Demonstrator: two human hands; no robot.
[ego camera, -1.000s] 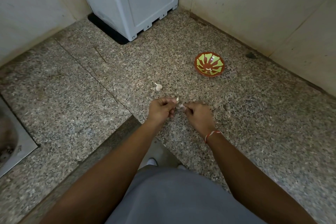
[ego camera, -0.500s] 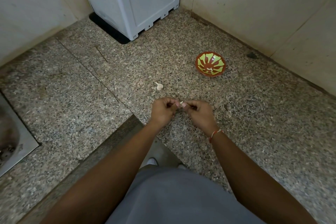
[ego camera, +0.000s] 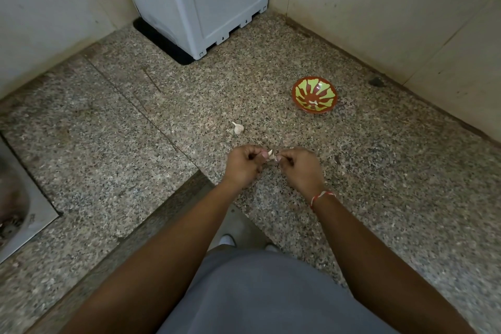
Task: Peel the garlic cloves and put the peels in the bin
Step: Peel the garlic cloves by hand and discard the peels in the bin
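Note:
Over the speckled granite counter, my left hand (ego camera: 244, 164) and my right hand (ego camera: 299, 167) meet fingertip to fingertip. Between them they pinch one small white garlic clove (ego camera: 271, 155), with a bit of papery skin showing at its right end. Another garlic piece (ego camera: 238, 128), with a short stem, lies on the counter just beyond my hands. Further back on the right stands a red and green bowl (ego camera: 298, 93) with a small pale piece (ego camera: 313, 102) in its bottom.
A grey plastic box (ego camera: 206, 0) stands in the back corner against the walls. A steel sink (ego camera: 24, 214) is set into the counter at the far left. The counter edge steps inward just in front of my left wrist.
My hands have drawn closer together round the clove. The peel that stuck out between them earlier is now smaller.

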